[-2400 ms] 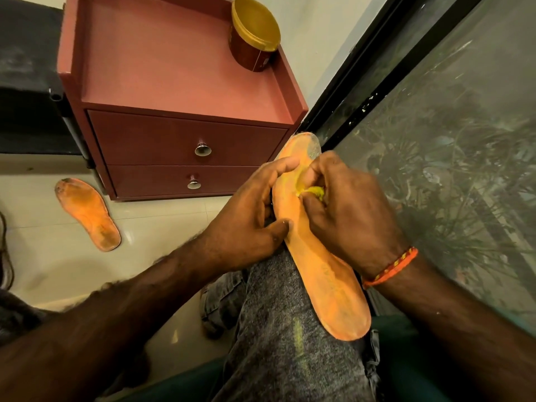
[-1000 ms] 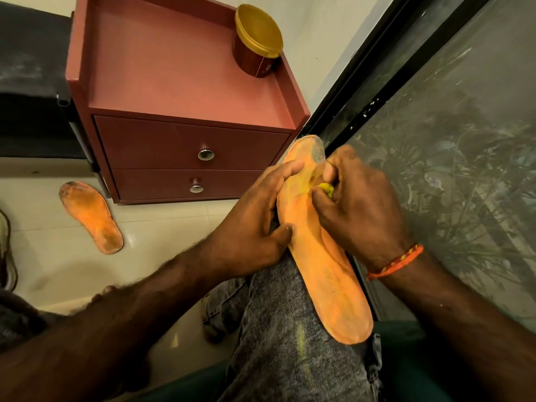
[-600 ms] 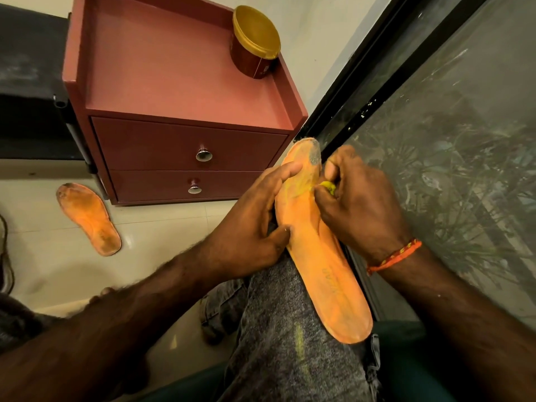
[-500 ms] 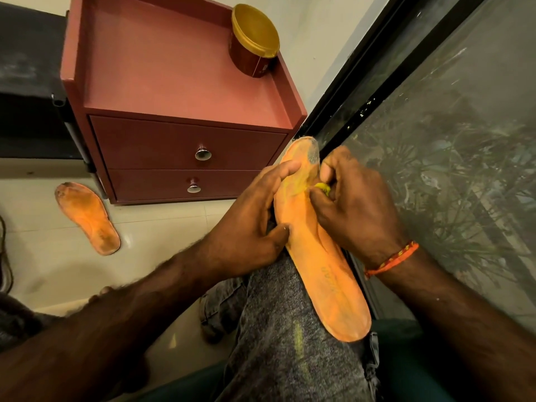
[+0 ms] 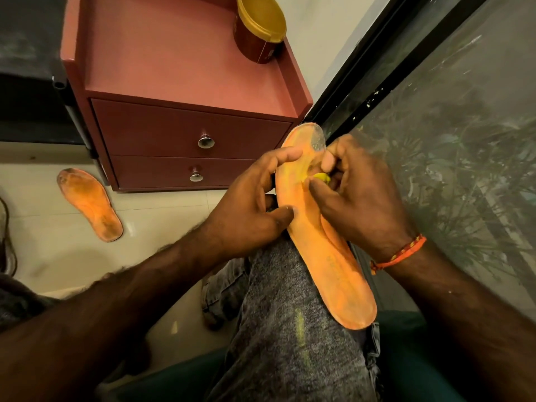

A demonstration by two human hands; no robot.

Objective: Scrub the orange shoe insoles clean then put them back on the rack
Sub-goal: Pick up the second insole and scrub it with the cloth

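The person sits with one orange insole (image 5: 327, 253) laid lengthwise along the grey-jeaned thigh (image 5: 290, 329), its toe end pointing toward the red-brown cabinet (image 5: 179, 82). The left hand (image 5: 249, 210) grips the insole's left edge, thumb pressed on the upper face and fingers curled round the rim near the toe. The right hand (image 5: 359, 198) pinches a small yellow scrubbing piece (image 5: 320, 178) in curled fingers, pressing it against the insole's forward part, where a yellowish smear shows. An orange thread bracelet (image 5: 400, 253) circles the right wrist. The second insole (image 5: 90, 204) lies flat on the pale tiled floor (image 5: 58, 256), left of the cabinet and well apart from the hands. A gold-lidded jar (image 5: 258, 27) stands on the cabinet's top at its back right corner.
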